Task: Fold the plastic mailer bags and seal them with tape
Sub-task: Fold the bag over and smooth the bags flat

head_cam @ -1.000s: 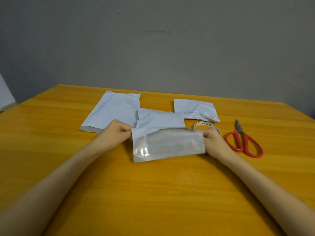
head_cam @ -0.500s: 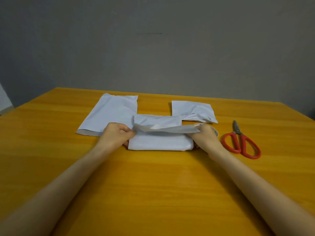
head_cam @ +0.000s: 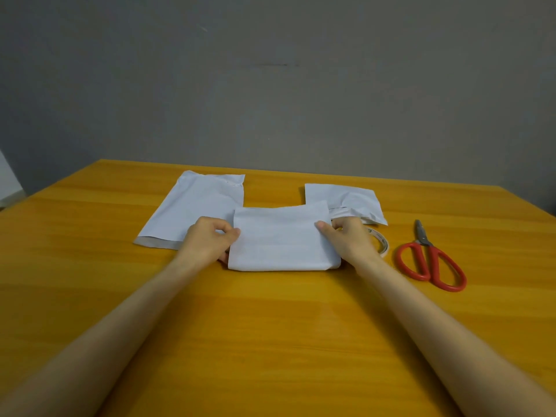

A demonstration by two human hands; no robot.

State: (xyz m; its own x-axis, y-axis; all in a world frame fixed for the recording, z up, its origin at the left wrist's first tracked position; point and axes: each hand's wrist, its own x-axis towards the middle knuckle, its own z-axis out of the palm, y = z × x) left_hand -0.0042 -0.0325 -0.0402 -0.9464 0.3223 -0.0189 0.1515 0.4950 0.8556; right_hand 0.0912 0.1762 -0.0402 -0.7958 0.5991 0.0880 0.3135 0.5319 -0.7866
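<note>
Thumb and curled fingers of the left hand pinch the left edge of the folded mailer; the right hand pinches its right edge. It lies doubled over on the table, its inside hidden. Behind it lie a flat mailer and a smaller mailer. The tape roll sits just beside the right hand, with the scissors farther right.

- The left hand is bare, with smooth, rounded knuckles.
- The right hand is bare too, and its thumb shows a short nail (cut close to the fingertip).
- The left forearm is bare along all its visible length, slender, looking broader toward the lower edge of the view.
- The right forearm is likewise bare, with fine hairs faintly visible just behind the wrist.
</note>
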